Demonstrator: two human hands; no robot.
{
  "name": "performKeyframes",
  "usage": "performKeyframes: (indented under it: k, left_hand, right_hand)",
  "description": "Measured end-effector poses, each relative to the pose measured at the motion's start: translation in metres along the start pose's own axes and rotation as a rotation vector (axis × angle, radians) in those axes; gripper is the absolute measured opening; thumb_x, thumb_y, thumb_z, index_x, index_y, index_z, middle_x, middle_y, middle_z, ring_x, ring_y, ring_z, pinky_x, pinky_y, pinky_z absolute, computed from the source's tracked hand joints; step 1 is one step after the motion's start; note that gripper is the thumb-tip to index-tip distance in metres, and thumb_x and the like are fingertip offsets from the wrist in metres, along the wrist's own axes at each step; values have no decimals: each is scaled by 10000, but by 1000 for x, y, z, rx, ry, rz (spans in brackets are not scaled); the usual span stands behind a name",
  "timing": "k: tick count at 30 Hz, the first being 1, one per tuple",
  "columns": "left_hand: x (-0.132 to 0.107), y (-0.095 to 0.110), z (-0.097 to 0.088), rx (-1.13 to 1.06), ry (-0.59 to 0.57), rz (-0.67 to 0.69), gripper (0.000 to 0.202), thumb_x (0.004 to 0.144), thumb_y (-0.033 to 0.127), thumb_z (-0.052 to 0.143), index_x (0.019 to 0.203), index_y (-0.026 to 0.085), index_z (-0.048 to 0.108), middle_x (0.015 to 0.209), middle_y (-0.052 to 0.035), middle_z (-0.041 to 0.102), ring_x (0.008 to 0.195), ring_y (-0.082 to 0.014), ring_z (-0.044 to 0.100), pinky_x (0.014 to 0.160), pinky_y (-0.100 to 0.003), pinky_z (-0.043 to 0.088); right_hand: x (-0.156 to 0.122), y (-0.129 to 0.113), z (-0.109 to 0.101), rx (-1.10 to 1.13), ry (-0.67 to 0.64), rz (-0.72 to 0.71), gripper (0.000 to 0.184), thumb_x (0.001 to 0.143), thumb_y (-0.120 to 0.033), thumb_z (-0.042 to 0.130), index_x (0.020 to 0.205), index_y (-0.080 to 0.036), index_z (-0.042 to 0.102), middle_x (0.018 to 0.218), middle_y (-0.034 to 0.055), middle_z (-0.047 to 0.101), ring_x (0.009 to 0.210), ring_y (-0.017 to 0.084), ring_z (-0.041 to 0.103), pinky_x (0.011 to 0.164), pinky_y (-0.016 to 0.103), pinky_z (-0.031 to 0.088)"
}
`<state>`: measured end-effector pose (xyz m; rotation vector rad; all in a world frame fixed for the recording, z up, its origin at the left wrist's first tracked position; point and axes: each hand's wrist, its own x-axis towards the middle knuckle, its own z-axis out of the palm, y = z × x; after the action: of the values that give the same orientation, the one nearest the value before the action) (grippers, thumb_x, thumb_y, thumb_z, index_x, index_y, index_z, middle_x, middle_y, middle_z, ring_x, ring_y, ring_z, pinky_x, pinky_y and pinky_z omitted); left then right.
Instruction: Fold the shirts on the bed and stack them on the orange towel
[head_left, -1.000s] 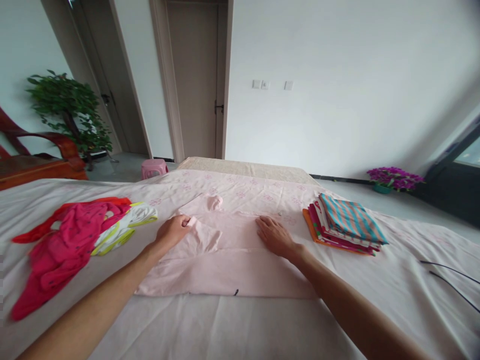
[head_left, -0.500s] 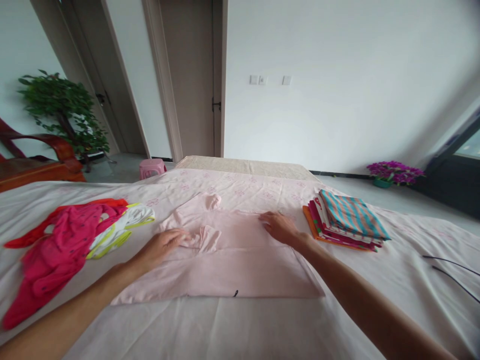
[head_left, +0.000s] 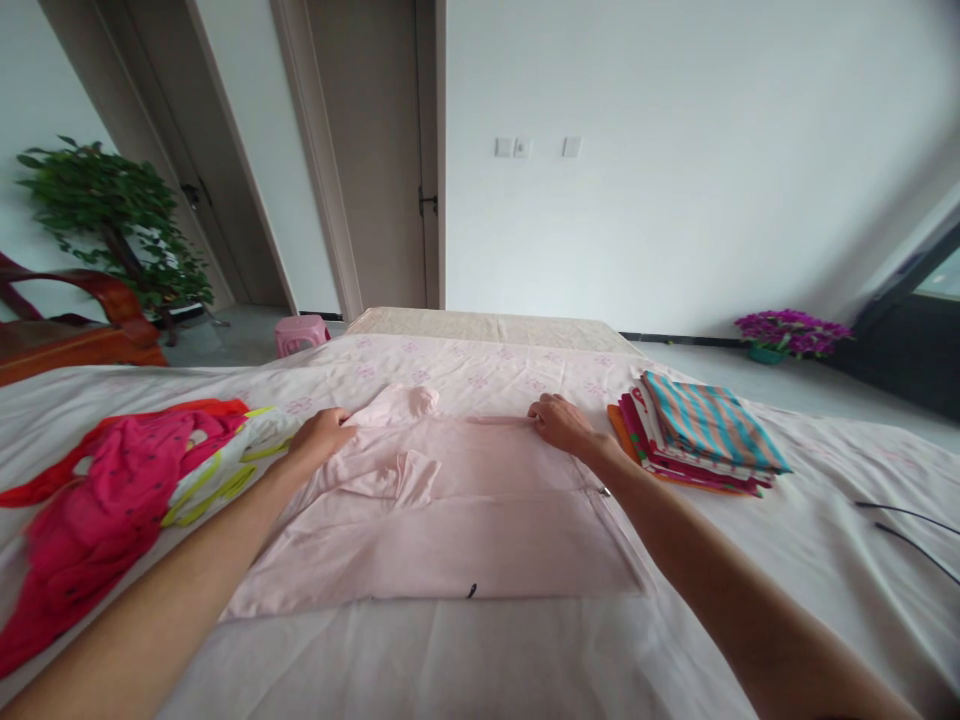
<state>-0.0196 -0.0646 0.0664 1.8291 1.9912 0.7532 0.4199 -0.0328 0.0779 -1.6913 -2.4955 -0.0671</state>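
Observation:
A pale pink garment point(head_left: 450, 510) lies spread flat on the bed point(head_left: 480, 650) in front of me. My left hand point(head_left: 321, 436) is closed on its far left corner, near a folded-in sleeve. My right hand point(head_left: 560, 424) pinches the far right corner of the same garment, fingers curled on the top edge. Both arms reach forward over the cloth.
A heap of unfolded clothes, magenta point(head_left: 97, 510), red and white-yellow point(head_left: 225, 470), lies to the left. A stack of folded clothes point(head_left: 697, 430) with a striped piece on top sits to the right. Black cables point(head_left: 907, 525) lie at the right. A pink stool point(head_left: 300, 333), plant and doors stand beyond.
Both hands moved away from me to the garment's far edge. The left hand left the folded sleeve and now grips the far left corner; the right closed on the far right corner.

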Motion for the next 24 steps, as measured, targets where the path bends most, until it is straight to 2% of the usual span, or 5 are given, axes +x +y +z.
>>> performKeyframes:
  k: [7,11,17,20,24]
  left_hand:
    - [-80,-2,-29,-151,16,177,245,721,347,538,904,209,624,908,-18,712,893,-213,642,841,-281,493]
    - [-123,-30,-26,-25,-118,223,163,712,276,527,837,220,616,878,-14,702,877,-207,642,819,-275,484]
    - [-124,-27,-25,-24,-199,154,373,742,344,548,1079,223,655,1089,-41,724,1021,-245,659,896,-302,483]
    - [-122,-21,-30,-4,-126,169,334,761,323,500,1028,208,665,1071,-53,725,1034,-248,649,928,-315,463]
    - [-129,-33,-33,53,-165,230,243,704,247,513,875,214,682,968,-35,732,938,-232,655,856,-289,468]
  right_hand:
    - [-68,-10,-25,85,188,-90,284,871,-115,451,1008,-205,683,1059,57,643,933,165,601,758,240,412]
    - [-106,-9,-19,107,71,-169,315,804,-71,475,974,-216,696,1013,46,662,960,172,602,809,242,426]
    - [-119,-18,-24,151,137,-79,335,781,-57,465,950,-219,704,999,47,666,986,181,605,841,247,441]
    - [-127,-24,-32,162,196,-108,347,773,-51,451,938,-221,705,982,48,664,985,182,599,855,254,439]
    - [-142,-20,-28,144,41,-126,417,702,-16,464,964,-224,713,996,46,686,987,191,606,851,263,444]
